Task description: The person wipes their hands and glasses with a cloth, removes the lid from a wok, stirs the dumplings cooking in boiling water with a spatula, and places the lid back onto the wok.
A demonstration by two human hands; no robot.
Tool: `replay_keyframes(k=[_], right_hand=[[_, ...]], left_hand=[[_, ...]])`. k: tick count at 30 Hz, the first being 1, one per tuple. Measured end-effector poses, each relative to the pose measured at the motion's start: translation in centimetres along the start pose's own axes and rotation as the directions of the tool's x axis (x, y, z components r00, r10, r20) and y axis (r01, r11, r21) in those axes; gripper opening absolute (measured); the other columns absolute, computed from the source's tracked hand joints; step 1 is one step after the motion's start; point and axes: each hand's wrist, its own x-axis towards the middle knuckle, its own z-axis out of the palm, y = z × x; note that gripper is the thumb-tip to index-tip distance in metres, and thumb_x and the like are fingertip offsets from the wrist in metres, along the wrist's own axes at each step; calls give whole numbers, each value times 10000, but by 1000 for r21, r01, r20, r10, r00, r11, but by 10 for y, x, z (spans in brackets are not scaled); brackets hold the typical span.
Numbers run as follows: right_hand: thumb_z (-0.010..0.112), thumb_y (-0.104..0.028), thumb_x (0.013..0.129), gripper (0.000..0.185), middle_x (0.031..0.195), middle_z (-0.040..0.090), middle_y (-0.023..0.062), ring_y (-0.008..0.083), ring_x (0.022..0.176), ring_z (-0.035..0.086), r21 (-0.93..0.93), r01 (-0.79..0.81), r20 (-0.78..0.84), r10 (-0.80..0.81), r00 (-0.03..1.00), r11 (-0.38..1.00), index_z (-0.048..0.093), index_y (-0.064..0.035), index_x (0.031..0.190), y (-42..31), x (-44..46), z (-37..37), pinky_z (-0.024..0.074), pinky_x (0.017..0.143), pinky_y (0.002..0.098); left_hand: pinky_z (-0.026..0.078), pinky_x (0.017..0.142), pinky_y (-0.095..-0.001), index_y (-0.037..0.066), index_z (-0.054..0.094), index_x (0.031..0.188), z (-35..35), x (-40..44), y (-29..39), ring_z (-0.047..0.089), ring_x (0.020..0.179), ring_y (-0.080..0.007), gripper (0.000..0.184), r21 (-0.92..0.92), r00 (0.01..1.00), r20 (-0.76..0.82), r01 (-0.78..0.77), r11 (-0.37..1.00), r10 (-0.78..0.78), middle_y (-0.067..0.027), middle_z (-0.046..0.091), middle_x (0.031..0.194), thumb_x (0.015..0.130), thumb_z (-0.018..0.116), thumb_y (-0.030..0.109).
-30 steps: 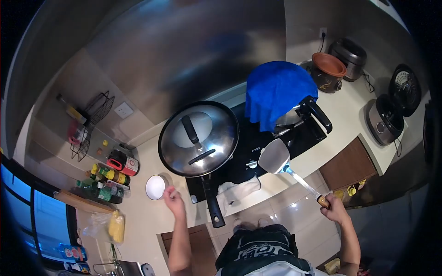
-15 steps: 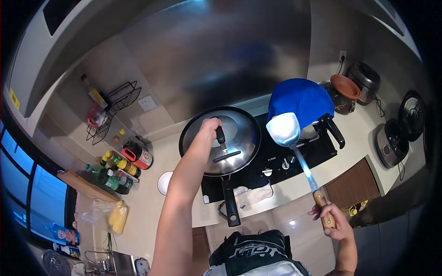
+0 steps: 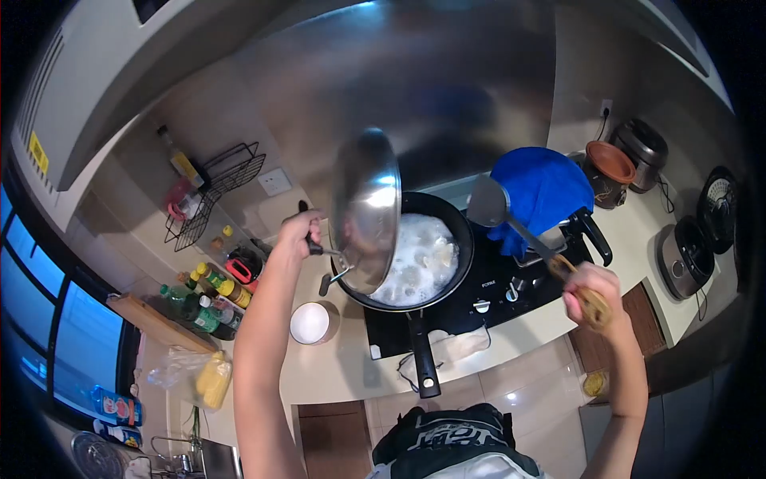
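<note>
Black pan handle [image 3: 423,359] points to six o'clock; at about half past three from the pan [image 3: 466,251], the right hand [image 3: 592,297] is wrapped round the wooden grip of the spatula [image 3: 487,201]. At nine, the left hand [image 3: 302,233] clasps the handle of the steeply tipped lid [image 3: 367,211]. I judge it wise to hold its edge above the pale, frothy liquid [image 3: 435,255], so drips fall back, with the spatula blade, raised near two o'clock, clear of it.

The tilted, domed silver metal lid [image 3: 371,215] hides the left part of the round black pan [image 3: 466,247]; white foam [image 3: 427,255] obscures its bottom. A bright blue cloth [image 3: 542,188] covers most of the silver metal pot [image 3: 552,238]. The near edge crops both bare forearms [image 3: 267,383].
</note>
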Motion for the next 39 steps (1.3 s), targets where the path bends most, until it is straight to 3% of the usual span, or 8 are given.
replay_keyframes(k=[14,18,20,22,24,28,34,39], right_hand=[[614,-111,647,207,737,580,108,302,695,577,-71,-66,304,85,949,995,530,-89,835,52,81,104,474,619,349],[590,-101,672,221,794,609,103,197,710,605,101,-399,250,365,897,911,547,-45,882,75,94,106,483,632,294],[583,-81,686,227,814,607,70,138,698,593,258,-673,301,604,738,693,546,-30,904,91,97,109,488,603,258],[580,-53,709,234,832,599,66,115,681,587,376,-680,317,603,733,629,540,-20,937,123,86,126,495,594,228],[578,-40,724,247,844,595,89,125,672,591,611,-689,359,639,680,390,532,-19,966,133,77,138,505,611,232],[559,-23,733,246,896,583,119,174,731,607,674,-672,344,675,652,306,531,-21,977,117,69,169,515,653,252],[558,-37,741,219,914,576,109,189,777,602,684,-644,346,624,701,344,532,-19,958,70,84,192,506,702,276],[596,-33,701,199,850,595,52,122,760,565,426,-471,251,399,882,772,571,-23,898,30,109,161,454,696,249]], left_hand=[[275,397,-244,125,376,778,-173,17,-76,347,425,-123,260,-441,902,-115,-422,792,416,3,366,582,625,455,-69],[295,447,-233,102,372,743,-191,44,-99,363,520,-140,283,-425,864,-114,-489,762,491,-18,363,623,548,439,-91],[301,466,-224,97,372,727,-197,62,-106,364,558,-142,289,-424,841,-71,-513,746,537,-20,357,634,520,433,-95],[296,491,-214,91,369,703,-201,80,-112,354,596,-140,303,-361,796,-140,-595,718,589,-11,335,627,478,419,-104],[288,496,-217,92,364,679,-199,89,-115,350,622,-137,314,-377,797,-121,-588,716,592,-8,318,632,447,405,-116],[282,529,-214,88,365,675,-199,107,-120,345,642,-145,330,-364,800,-84,-580,729,595,-14,323,660,428,398,-128],[284,565,-209,85,372,677,-208,136,-137,345,654,-154,339,-285,794,-37,-590,756,606,-21,336,683,415,405,-127],[294,580,-213,89,376,670,-213,154,-145,351,658,-151,328,-234,819,-23,-562,793,574,-19,351,691,416,413,-116]])
